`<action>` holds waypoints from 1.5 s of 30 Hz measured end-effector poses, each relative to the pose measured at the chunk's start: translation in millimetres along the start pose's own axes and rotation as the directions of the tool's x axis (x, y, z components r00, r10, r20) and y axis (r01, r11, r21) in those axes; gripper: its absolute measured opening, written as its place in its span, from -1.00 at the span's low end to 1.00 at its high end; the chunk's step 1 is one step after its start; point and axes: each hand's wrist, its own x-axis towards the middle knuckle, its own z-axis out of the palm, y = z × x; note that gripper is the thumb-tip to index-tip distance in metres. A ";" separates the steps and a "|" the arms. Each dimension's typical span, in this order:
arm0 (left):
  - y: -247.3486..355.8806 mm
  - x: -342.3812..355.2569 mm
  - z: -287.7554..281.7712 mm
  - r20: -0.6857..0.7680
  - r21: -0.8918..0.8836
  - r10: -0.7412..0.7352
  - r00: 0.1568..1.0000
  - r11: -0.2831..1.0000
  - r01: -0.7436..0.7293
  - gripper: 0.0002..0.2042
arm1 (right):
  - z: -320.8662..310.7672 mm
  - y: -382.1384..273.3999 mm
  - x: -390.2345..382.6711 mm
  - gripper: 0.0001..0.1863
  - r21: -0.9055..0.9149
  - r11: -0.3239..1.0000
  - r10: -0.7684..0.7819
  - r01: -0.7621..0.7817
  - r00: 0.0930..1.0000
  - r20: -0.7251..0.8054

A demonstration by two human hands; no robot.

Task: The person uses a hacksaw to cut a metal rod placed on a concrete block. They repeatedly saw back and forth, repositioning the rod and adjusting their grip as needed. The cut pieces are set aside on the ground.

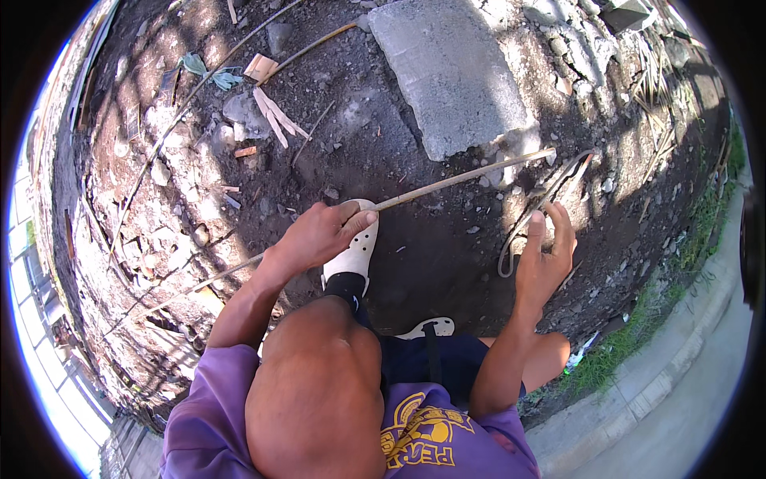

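Note:
My left hand point(323, 233) is closed around a long thin tan stick point(471, 173), thumb and forefinger pinching it above my white perforated clog point(351, 259). One length of the stick reaches up and right to the rubble; another tan length emerges left of my wrist, low to the ground. To the right, my right hand point(546, 259) is raised with its fingers apart and curved, away from the stick. A bent, narrow loop-like strip point(515, 238) passes behind its fingertips; whether they touch it I cannot tell.
A flat grey concrete slab point(451, 80) lies ahead on dark, stony soil. Wood scraps point(275, 116), a blue-green plastic shred point(211, 73) and a long thin rod point(177, 120) lie to the left. Grass and a concrete curb point(654, 389) run along the right.

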 end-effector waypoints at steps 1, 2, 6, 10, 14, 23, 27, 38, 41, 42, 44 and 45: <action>-4.1 -4.0 5.6 0.001 0.036 -0.001 1.000 0.999 0.000 -0.46 | 0.5 -15.0 11.9 -0.59 -0.057 0.990 -0.125 0.128 0.991 0.045; -9.1 -7.7 9.8 0.007 0.056 -0.011 1.000 0.998 0.011 -0.46 | 1.1 -27.7 23.1 -0.56 -0.066 0.970 -0.225 0.234 0.968 0.112; -39.5 -36.6 6.7 0.089 0.090 -0.085 0.992 0.993 0.077 -0.48 | 12.6 -54.5 44.8 -0.43 -0.089 0.718 -0.580 0.691 0.664 0.472; -70.8 -71.8 2.4 0.098 0.111 -0.100 0.990 0.990 0.089 -0.49 | 46.0 -57.6 23.6 -0.38 -0.021 0.605 -0.461 0.796 0.373 0.805; -96.3 -81.3 14.4 0.052 0.142 -0.118 0.992 0.984 0.109 -0.49 | 92.3 -55.1 4.5 -0.41 0.128 0.620 -0.536 0.774 0.300 0.789; -183.5 -137.2 10.2 -0.159 0.163 -0.236 0.959 0.951 0.261 -0.42 | 123.7 -54.4 10.5 -0.39 0.110 0.612 -0.568 0.784 0.338 0.750; -216.7 -178.0 -1.2 -0.254 0.184 -0.362 0.897 0.892 0.413 -0.43 | 126.4 -54.1 10.9 -0.39 0.118 0.611 -0.604 0.783 0.364 0.709; -246.8 -171.6 -19.3 -0.411 0.171 -0.233 0.882 0.930 0.325 -0.41 | 153.3 -73.0 22.7 -0.42 0.057 0.573 -0.592 0.818 0.365 0.719; -248.0 -166.9 -17.8 -0.369 0.158 -0.300 0.880 0.913 0.377 -0.36 | 162.5 -70.0 20.1 -0.40 0.036 0.572 -0.570 0.820 0.365 0.736; -248.7 -166.6 -14.4 -0.378 0.162 -0.300 0.876 0.910 0.382 -0.36 | 163.7 -67.4 19.1 -0.39 0.032 0.574 -0.558 0.818 0.361 0.747; -250.9 -166.1 -10.3 -0.358 0.173 -0.312 0.880 0.904 0.391 -0.36 | 165.4 -61.6 17.5 -0.38 0.028 0.581 -0.550 0.813 0.367 0.750; -252.0 -166.3 -8.3 -0.361 0.166 -0.303 0.882 0.910 0.380 -0.36 | 166.3 -58.9 17.0 -0.37 0.032 0.578 -0.560 0.816 0.368 0.742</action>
